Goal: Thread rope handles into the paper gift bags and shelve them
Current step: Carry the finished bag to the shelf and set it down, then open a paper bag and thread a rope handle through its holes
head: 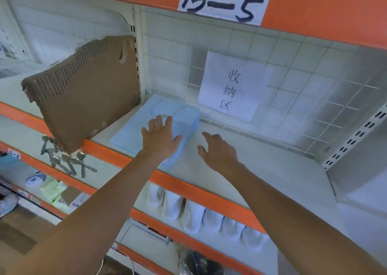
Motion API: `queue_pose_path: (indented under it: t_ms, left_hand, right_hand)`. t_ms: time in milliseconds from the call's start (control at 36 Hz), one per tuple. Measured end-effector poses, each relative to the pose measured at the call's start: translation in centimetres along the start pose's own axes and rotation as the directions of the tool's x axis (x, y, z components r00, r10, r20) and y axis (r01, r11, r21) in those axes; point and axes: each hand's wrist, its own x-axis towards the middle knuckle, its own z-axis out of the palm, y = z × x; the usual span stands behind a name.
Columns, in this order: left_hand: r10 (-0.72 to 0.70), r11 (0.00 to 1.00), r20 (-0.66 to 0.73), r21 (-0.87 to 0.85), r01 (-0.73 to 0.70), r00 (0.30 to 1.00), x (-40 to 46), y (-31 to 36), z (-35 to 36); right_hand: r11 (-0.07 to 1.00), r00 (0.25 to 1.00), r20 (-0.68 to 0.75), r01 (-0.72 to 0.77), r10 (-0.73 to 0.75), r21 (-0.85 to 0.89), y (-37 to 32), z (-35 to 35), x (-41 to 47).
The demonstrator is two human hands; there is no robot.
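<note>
The stack of light-blue bags [155, 126] lies flat on the shelf [261, 170], toward its left end, beside a leaning bundle of brown bags [88, 98]. Its long axis runs from the orange front edge back and to the right toward the wire-grid wall, with the white rope handle [167, 111] at the far end. The left hand [160, 138] rests on top of the stack, fingers spread and straight, holding nothing. The right hand [217, 151] hovers just beside the stack's right edge, fingers loosely spread, also holding nothing. The left is nearer, so any squaring of the stack probably falls to it, the right steadying the side.
</note>
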Motion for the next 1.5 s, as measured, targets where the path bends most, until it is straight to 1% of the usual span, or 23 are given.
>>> queue_pose_path:
  t_ms: [83,194,250,333,444,528,667,722,833,944,1028,1167,1278,1333,1361,1444,1500]
  left_hand:
    - [0.087,0.996,0.006,-0.001,-0.087,0.996,-2.0,4.4,0.6]
    - [0.212,0.975,0.035,-0.075,-0.209,0.977,-4.8,10.7,1.9]
    - [0.280,0.954,0.038,-0.119,-0.274,0.959,-6.4,13.8,2.4]
    - [0.390,0.914,0.043,-0.139,-0.381,0.920,-8.8,18.0,2.8]
    - [0.524,0.844,0.026,-0.145,-0.516,0.851,-12.9,22.9,3.4]
    - [0.631,0.773,0.036,-0.117,-0.624,0.775,-16.7,26.1,3.9]
    - [0.760,0.644,0.015,-0.158,-0.749,0.650,-24.1,31.4,3.7]
    - [0.807,0.587,0.029,-0.158,-0.794,0.590,-27.5,33.5,3.4]
    - [0.877,0.474,0.020,-0.216,-0.854,0.481,-35.5,36.9,2.6]
    - [0.928,0.372,0.073,-0.265,-0.890,0.366,-45.5,39.5,1.8]
    - [0.961,0.277,0.084,-0.312,-0.909,0.264,-53.5,40.3,0.6]
    - [0.998,0.054,0.054,-0.301,-0.952,0.040,-66.3,40.3,-1.0]
    - [0.989,-0.122,0.038,-0.328,-0.937,-0.142,-75.2,39.8,-2.0]
    - [0.971,-0.214,0.027,-0.324,-0.921,-0.236,-79.1,39.6,-2.4]
    - [0.963,-0.246,0.024,-0.318,-0.916,-0.267,-80.4,39.5,-2.6]
    - [0.919,-0.371,0.008,-0.318,-0.872,-0.394,-85.7,39.3,-3.5]
    - [0.873,-0.467,-0.026,-0.330,-0.821,-0.486,-89.5,39.0,-4.2]
  right_hand:
    - [0.996,0.997,-0.021,-0.071,0.070,-0.055,3.7,-1.4,-3.0]
    - [0.971,0.976,-0.064,-0.215,0.209,-0.104,8.6,-3.1,-7.7]
    - [0.953,0.959,-0.091,-0.278,0.268,-0.123,10.8,-3.9,-10.3]
    - [0.920,0.923,-0.120,-0.379,0.367,-0.097,13.8,-4.5,-14.6]
    - [0.856,0.854,-0.153,-0.511,0.497,-0.073,17.2,-4.7,-21.3]
    - [0.798,0.798,-0.152,-0.598,0.583,-0.080,19.2,-4.6,-26.7]
    - [0.683,0.675,-0.161,-0.730,0.720,-0.010,21.4,-4.6,-37.0]
    - [0.635,0.622,-0.187,-0.773,0.760,0.006,21.8,-4.6,-41.5]
    - [0.531,0.515,-0.231,-0.847,0.826,0.011,21.5,-4.5,-51.4]
    - [0.413,0.395,-0.279,-0.911,0.875,0.004,20.1,-3.8,-62.3]
    - [0.316,0.301,-0.278,-0.949,0.912,0.013,18.3,-3.1,-70.4]
    - [0.157,0.135,-0.297,-0.986,0.945,0.049,13.8,-1.1,-82.9]
    - [0.005,-0.014,-0.266,-0.998,0.964,0.069,10.0,0.2,-91.6]
    - [-0.079,-0.100,-0.254,-0.993,0.962,0.091,8.2,0.8,-95.4]
    - [-0.113,-0.134,-0.254,-0.989,0.958,0.096,7.4,1.0,-96.8]
    - [-0.251,-0.273,-0.245,-0.961,0.930,0.116,4.4,1.7,-101.6]
    - [-0.354,-0.374,-0.251,-0.927,0.893,0.122,2.0,2.1,-104.7]
